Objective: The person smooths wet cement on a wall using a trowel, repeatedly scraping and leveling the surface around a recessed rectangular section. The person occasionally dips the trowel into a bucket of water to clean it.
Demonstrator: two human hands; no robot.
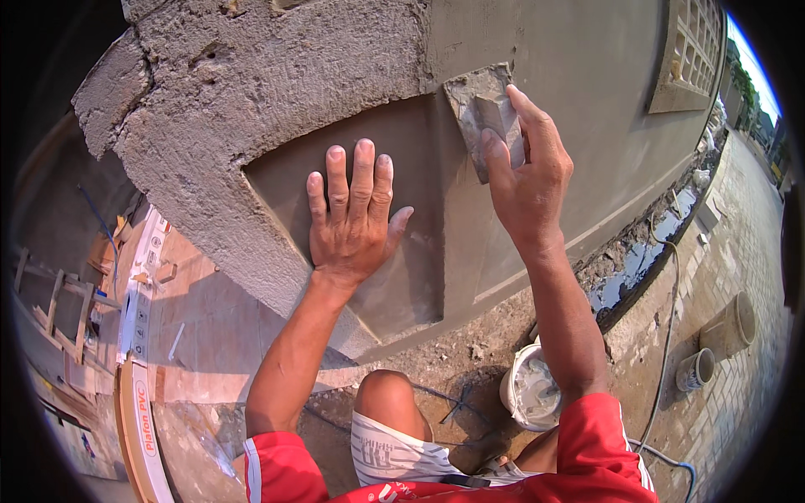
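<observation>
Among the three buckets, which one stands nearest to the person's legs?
The white bucket holding grey mix: it stands close to the legs, while the larger bucket and the smaller bucket are both farther right.

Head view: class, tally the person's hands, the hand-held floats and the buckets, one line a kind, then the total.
Hands: 2 (left hand, right hand)
Floats: 1 (grey float)
Buckets: 3 (pale bucket, larger grey bucket, smaller grey bucket)
Total: 6
</observation>
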